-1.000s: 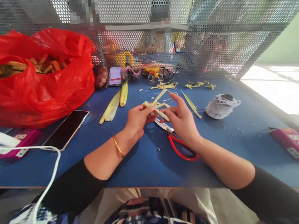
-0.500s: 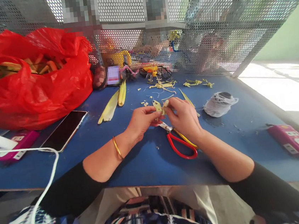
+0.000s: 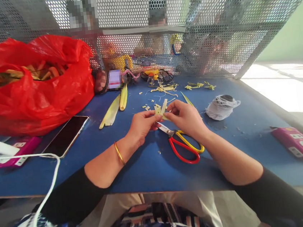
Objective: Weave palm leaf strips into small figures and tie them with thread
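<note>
Between my two hands is a small folded strip of pale yellow-green husk, its ends sticking up. My left hand, with a gold bangle at the wrist, pinches it from the left. From the other side my right hand grips it between thumb and fingers. Scissors with one red and one yellow handle lie on the table just below the hands, their blade tips partly hidden by my left fingers. A narrow green husk strip is partly behind my right hand. Small husk scraps lie beyond my left hand.
A red plastic bag full of husks stands left, near a dark-screened phone and white cable. Husk leaves lie ahead. A wrapped spool and pink pack are right. People sit behind the perforated metal screen.
The long strip ends that stuck out between my hands are now folded into a smaller piece. My right hand has moved from spread fingers to a closed pinch, uncovering the scissors' yellow handle.
</note>
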Tool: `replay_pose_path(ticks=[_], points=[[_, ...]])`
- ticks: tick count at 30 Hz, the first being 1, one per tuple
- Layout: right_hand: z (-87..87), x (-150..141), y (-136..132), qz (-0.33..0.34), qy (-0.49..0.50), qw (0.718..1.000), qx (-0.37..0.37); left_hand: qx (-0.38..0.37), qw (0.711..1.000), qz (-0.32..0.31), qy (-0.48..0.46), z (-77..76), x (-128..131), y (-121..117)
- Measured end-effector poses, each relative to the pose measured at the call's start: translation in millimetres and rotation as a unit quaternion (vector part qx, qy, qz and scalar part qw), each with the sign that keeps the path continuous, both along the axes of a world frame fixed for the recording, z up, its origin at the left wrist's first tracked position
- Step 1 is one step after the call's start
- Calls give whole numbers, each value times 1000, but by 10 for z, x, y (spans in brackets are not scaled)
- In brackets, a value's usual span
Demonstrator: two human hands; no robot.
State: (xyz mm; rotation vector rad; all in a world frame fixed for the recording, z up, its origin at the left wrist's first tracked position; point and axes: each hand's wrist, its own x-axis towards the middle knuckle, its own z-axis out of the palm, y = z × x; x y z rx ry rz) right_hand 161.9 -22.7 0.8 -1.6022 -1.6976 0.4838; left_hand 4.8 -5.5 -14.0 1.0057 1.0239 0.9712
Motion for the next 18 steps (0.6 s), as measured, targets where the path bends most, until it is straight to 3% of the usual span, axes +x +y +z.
replay_pose_path(ticks=[5,10,18], points=[[132,64,3,99,119,988,-2,-7,1000,11,1,41,-40,46],[105,-32,-27,141,224,964,-14,26,1000,-3,3,39,-29,27],[25,-86,-48,127,165,976,68,11,1000,4,7,2,-3,29]])
